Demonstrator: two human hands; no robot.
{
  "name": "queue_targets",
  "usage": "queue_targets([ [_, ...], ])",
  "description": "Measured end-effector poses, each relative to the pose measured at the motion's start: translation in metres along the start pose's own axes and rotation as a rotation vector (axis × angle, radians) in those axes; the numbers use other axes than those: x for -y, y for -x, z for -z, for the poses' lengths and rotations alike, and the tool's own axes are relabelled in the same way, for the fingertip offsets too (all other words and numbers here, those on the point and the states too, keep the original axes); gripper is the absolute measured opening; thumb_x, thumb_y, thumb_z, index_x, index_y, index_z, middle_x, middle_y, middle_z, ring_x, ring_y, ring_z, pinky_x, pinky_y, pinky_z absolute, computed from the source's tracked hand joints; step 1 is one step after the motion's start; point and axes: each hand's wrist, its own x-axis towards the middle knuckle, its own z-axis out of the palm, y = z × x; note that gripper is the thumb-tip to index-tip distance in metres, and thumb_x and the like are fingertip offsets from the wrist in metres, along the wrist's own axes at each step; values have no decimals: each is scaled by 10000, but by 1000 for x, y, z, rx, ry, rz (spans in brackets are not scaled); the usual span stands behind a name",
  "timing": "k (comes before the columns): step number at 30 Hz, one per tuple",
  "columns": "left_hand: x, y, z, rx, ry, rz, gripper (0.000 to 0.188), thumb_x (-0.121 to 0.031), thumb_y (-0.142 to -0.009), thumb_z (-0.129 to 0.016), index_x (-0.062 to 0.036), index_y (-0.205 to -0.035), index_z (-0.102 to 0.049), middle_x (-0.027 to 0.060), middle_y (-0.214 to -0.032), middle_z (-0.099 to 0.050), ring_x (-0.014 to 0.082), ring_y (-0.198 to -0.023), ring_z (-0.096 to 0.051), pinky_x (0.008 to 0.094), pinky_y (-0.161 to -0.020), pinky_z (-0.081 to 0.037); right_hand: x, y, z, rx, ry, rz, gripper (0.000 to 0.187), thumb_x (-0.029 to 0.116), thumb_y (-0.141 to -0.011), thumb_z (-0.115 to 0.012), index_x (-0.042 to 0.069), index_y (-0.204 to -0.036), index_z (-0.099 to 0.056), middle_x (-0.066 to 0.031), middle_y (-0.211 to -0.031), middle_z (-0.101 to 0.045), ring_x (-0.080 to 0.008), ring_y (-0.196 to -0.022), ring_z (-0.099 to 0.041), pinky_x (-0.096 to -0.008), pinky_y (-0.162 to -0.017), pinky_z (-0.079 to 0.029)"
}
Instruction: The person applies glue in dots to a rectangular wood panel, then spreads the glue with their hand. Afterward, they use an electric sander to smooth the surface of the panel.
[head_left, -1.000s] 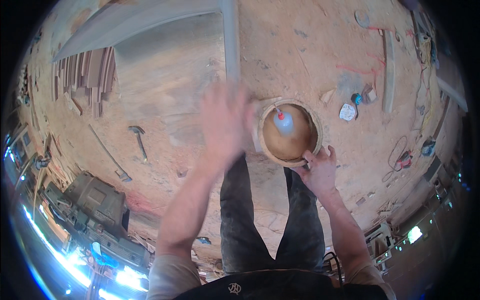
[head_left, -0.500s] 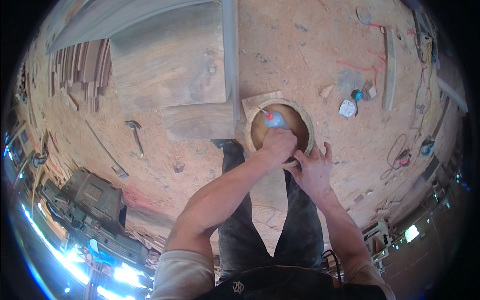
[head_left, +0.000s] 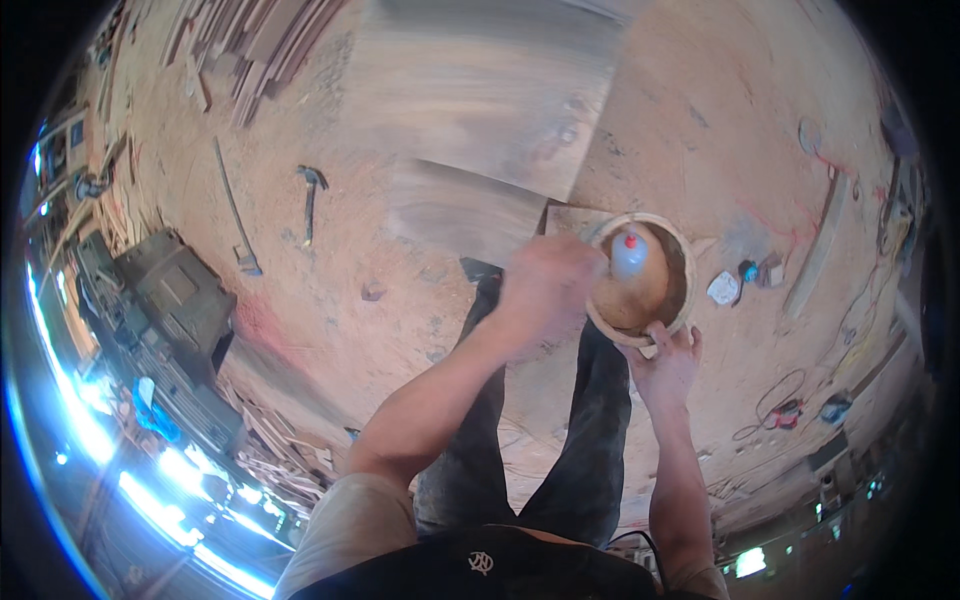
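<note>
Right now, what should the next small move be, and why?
Probably steady the round container with the right hand: that hand is at its near rim, a red-topped bottle sits inside, and the left hand, blurred, is close to its left side.

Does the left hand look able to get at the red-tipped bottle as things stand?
Probably yes. The left hand is blurred but right by the near-left rim of the round tub, whose top is open. The red-tipped bottle shows inside, and the right hand is at the near rim, off that path.
</note>
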Motion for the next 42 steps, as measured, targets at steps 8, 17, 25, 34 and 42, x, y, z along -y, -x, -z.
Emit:
queue_targets([
  [8, 111, -4, 155, -609, -40, 381, 147, -131, -953, -797, 12, -986, -790, 73, -795, -740, 126, -774, -664, 303, -736, -524, 4, 12, -1, 1, 55, 66, 459, 342, -744, -966, 94, -1004, -680, -147, -964, -738, -392, -1003, -674, -579, -1059, -466],
  [17, 153, -125, 225, -620, 385, 450, 211, -192, -892, -894, -16, -943, -789, 33, -907, -757, 131, -796, -658, 293, -723, -518, 39, 28, -18, 91, -41, -6, 465, 372, -732, -969, 122, -1026, -710, -122, -1038, -774, -367, -1063, -698, -604, -1063, -465],
  [25, 153, -169, 240, -441, 823, 706, 381, -65, -880, -872, 25, -1187, -666, 143, -1055, -756, 221, -929, -731, 343, -838, -604, 77, 38, -28, 36, -207, -64, 442, 251, -699, -1012, 96, -979, -707, -146, -949, -743, -352, -906, -661, -467, -852, -550],
  [34, 174, -169, 247, -313, 741, 706, 476, -189, -911, -890, 52, -1229, -632, 173, -1103, -743, 232, -945, -737, 357, -833, -616, 96, 39, -32, -19, -306, -128, 443, 281, -678, -1011, 130, -943, -690, -110, -923, -720, -365, -907, -639, -497, -876, -505],
  [42, 159, -185, 240, -405, 656, 700, 559, -342, -872, -924, 34, -1186, -655, 137, -1074, -731, 233, -975, -710, 387, -859, -590, 96, 41, -27, -15, -124, -64, 438, 326, -711, -995, 132, -958, -689, -100, -963, -721, -369, -964, -668, -577, -1060, -468],
])
